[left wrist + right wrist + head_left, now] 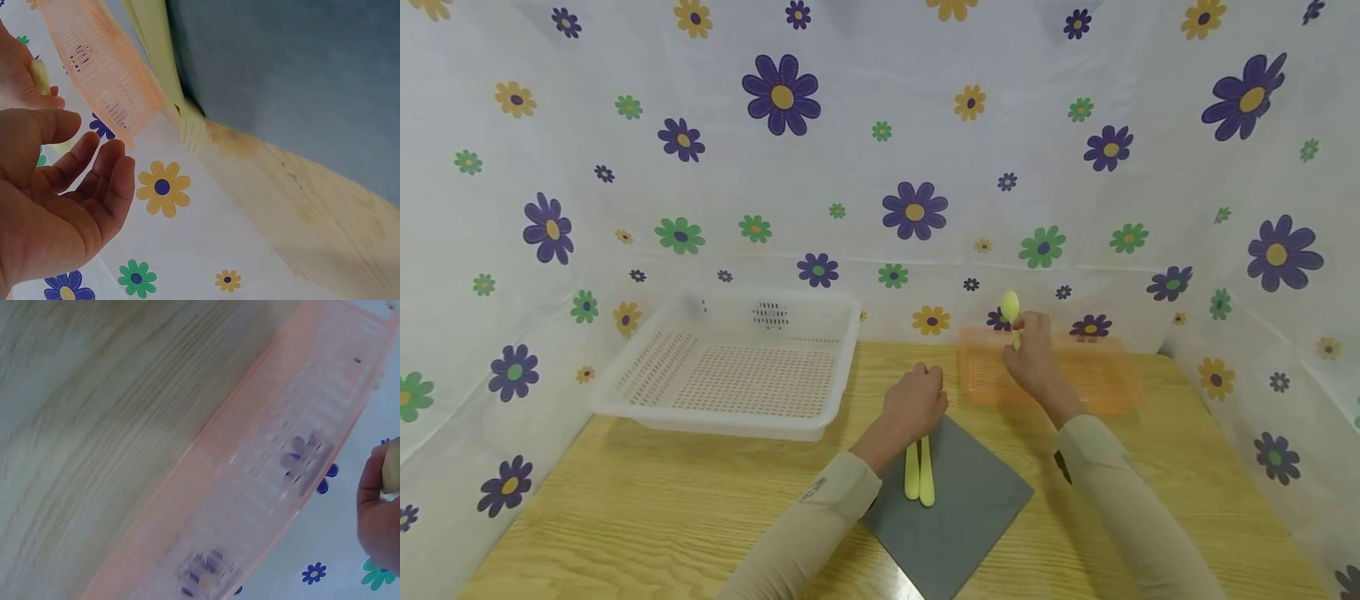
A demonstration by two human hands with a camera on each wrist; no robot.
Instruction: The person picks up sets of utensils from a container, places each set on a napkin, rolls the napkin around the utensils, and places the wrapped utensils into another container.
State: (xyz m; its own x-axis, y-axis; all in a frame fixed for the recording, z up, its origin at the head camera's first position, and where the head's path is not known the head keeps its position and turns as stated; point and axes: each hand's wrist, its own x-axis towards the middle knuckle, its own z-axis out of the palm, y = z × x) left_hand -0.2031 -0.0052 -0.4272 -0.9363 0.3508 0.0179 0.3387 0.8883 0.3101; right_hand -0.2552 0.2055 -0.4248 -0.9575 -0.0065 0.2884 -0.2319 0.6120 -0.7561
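My right hand (1033, 354) pinches a pale yellow spoon (1011, 307), bowl upward, over the orange basket (1123, 392). In the right wrist view only part of that hand (378, 512) shows at the edge. My left hand (916, 402) hovers at the far corner of a dark grey mat (955, 508). Its fingers are loosely bent with nothing between them in the left wrist view. Two yellow utensil handles (927, 479) lie side by side on the mat, their far ends hidden under the left hand in the head view. Fork tines (194, 130) show in the left wrist view.
A large white perforated basket (722, 421) stands on the wooden table (647, 492) at the left. White sheeting with printed flowers (850, 100) closes off the back and both sides.
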